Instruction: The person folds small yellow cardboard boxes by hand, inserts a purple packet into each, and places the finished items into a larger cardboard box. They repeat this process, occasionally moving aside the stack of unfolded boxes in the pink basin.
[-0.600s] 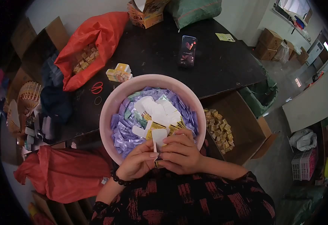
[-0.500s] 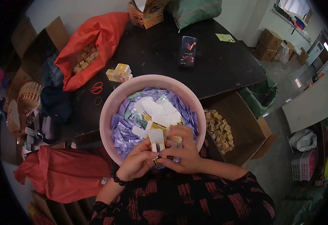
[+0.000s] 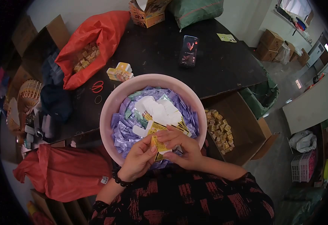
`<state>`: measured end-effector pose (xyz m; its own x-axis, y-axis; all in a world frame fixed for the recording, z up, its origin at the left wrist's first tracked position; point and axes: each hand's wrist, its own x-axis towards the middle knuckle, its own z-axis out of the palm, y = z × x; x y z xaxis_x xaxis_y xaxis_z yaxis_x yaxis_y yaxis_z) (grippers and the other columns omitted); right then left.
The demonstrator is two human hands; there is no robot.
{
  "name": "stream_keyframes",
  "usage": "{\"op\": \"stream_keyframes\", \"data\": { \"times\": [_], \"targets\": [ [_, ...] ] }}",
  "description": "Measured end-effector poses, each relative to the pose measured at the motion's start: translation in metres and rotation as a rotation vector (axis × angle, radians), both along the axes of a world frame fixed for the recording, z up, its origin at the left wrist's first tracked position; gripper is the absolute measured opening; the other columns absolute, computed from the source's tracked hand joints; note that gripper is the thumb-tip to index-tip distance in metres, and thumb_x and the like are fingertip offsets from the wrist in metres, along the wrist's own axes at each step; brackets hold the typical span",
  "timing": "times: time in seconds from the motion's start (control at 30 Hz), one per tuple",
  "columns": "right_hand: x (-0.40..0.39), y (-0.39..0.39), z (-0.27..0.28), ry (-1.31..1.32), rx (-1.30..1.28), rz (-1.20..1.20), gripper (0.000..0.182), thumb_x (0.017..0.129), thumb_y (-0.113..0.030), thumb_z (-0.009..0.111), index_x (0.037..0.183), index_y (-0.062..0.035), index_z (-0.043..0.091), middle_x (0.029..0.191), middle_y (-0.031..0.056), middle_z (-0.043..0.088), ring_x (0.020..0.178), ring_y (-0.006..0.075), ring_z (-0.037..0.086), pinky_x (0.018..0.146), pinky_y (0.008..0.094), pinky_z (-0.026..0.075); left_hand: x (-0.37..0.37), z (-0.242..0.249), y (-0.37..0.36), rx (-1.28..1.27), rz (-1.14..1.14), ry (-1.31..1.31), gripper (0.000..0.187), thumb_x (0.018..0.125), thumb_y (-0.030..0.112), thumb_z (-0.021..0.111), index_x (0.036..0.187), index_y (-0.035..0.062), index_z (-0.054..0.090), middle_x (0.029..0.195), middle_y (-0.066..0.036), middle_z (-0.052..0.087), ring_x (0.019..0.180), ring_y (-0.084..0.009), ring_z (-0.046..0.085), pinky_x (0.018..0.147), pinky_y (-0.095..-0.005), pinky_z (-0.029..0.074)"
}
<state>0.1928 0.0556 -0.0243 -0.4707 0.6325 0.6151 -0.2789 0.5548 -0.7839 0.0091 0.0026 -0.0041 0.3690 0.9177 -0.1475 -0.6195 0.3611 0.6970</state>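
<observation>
Since everything is crammed around one spot, the big stuff first: a black table (image 3: pixel 149 48) is covered along its far side by bags and boxes, with an orange-red sack (image 3: pixel 109 32) of little boxes slumped at the left. An open cardboard carton (image 3: pixel 242 107), also part-filled with little boxes, is parked on the right, and right in the middle there's a pink basin (image 3: pixel 108 108) loaded with purple sachets (image 3: pixel 121 137) and a fan of flat white-and-yellow box blanks (image 3: pixel 157 111). Over its near rim, a small yellow box (image 3: pixel 158 145) is pinched by the left hand (image 3: pixel 136 159), thumb on its face; its upper end is covered by the bent fingers of the right hand (image 3: pixel 186 152), though whether it's really being gripped there can't be told. As for what could go wrong: the thin card could be creased if squeezed too hard, a flap could be bent if pushed crooked, and the blanks could be knocked askew by a dipped knuckle. Edge-wise, both wrists are hemmed in by the basin's near rim; more room is left upward, or rightward toward the carton.
</observation>
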Motion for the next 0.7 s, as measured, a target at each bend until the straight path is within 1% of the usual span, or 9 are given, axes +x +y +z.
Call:
{"op": "stream_keyframes", "data": {
  "times": [0.07,0.2,0.3,0.37,0.4,0.47,0.6,0.67,0.7],
  "targets": [
    [-0.003,0.000,-0.004,0.061,-0.164,0.061,0.028,0.081,0.001,0.069,0.107,-0.0059,0.063,0.119,0.0100,0.061,0.123,0.0308,0.052,0.112,0.0496,0.026,0.000,-0.002,0.000,0.033,0.032,0.043,0.055,0.095,0.020,0.059,0.140,-0.0024,0.036,0.128,-0.007,0.052,0.116,-0.0123,0.051,0.096,-0.0254,0.043],
    [0.002,0.003,-0.003,0.041,-0.126,0.080,0.028,0.081,0.004,0.068,0.107,-0.0060,0.065,0.117,0.0091,0.062,0.122,0.0289,0.053,0.112,0.0492,0.026,0.001,-0.001,-0.001,0.052,0.026,0.080,0.055,0.094,0.018,0.060,0.140,-0.0024,0.037,0.129,-0.007,0.052,0.115,-0.0125,0.052,0.096,-0.0254,0.044],
    [0.008,0.003,0.002,-0.006,-0.124,0.081,0.023,0.081,0.005,0.067,0.102,-0.0056,0.067,0.118,0.0097,0.061,0.122,0.0285,0.054,0.112,0.0495,0.026,0.004,0.002,-0.002,0.059,0.052,0.156,0.061,0.091,0.025,0.065,0.137,-0.0047,0.038,0.127,-0.008,0.054,0.115,-0.0156,0.054,0.099,-0.0293,0.044],
    [0.010,0.004,0.001,-0.142,0.099,0.005,0.029,0.080,-0.002,0.072,0.107,-0.0059,0.064,0.118,0.0102,0.061,0.121,0.0285,0.055,0.112,0.0500,0.028,0.003,-0.002,-0.004,0.047,0.056,0.159,0.060,0.093,0.027,0.063,0.138,-0.0032,0.038,0.126,-0.009,0.054,0.115,-0.0160,0.054,0.099,-0.0288,0.044],
    [0.009,0.002,0.004,-0.142,0.099,0.006,0.029,0.080,-0.002,0.072,0.107,-0.0059,0.064,0.118,0.0102,0.061,0.121,0.0285,0.055,0.112,0.0500,0.028,0.003,0.000,-0.003,0.047,0.057,0.159,0.060,0.093,0.027,0.063,0.138,-0.0032,0.038,0.126,-0.009,0.054,0.115,-0.0160,0.054,0.099,-0.0288,0.044],
    [0.006,-0.005,0.015,-0.286,0.278,-0.134,0.043,0.076,-0.011,0.077,0.114,-0.0042,0.059,0.117,0.0121,0.062,0.120,0.0288,0.056,0.111,0.0507,0.029,0.007,0.005,-0.003,-0.063,0.051,0.062,0.056,0.095,0.029,0.059,0.138,-0.0001,0.039,0.129,-0.009,0.052,0.114,-0.0171,0.056,0.099,-0.0281,0.044],
    [0.009,-0.008,0.010,-0.365,0.373,-0.210,0.057,0.071,-0.016,0.083,0.118,-0.0013,0.054,0.118,0.0139,0.062,0.118,0.0289,0.057,0.109,0.0513,0.032,0.014,-0.004,-0.004,-0.090,0.043,-0.004,0.050,0.098,0.030,0.054,0.137,0.0021,0.039,0.130,-0.010,0.050,0.116,-0.0190,0.053,0.098,-0.0306,0.045],
    [0.022,-0.008,0.010,-0.386,0.416,-0.238,0.058,0.069,-0.016,0.083,0.116,0.0019,0.053,0.121,0.0157,0.059,0.115,0.0284,0.058,0.106,0.0515,0.035,0.009,-0.004,0.001,0.109,-0.001,0.342,0.045,0.095,0.019,0.060,0.133,0.0026,0.043,0.129,-0.010,0.050,0.116,-0.0209,0.050,0.097,-0.0327,0.043],
    [0.031,-0.004,0.013,-0.365,0.417,-0.428,0.059,0.069,-0.015,0.082,0.118,0.0016,0.053,0.121,0.0159,0.058,0.115,0.0289,0.058,0.104,0.0523,0.035,0.005,-0.002,0.006,0.108,0.001,0.341,0.045,0.095,0.019,0.060,0.133,0.0026,0.043,0.129,-0.010,0.050,0.116,-0.0209,0.050,0.097,-0.0327,0.043]
  ]
}}
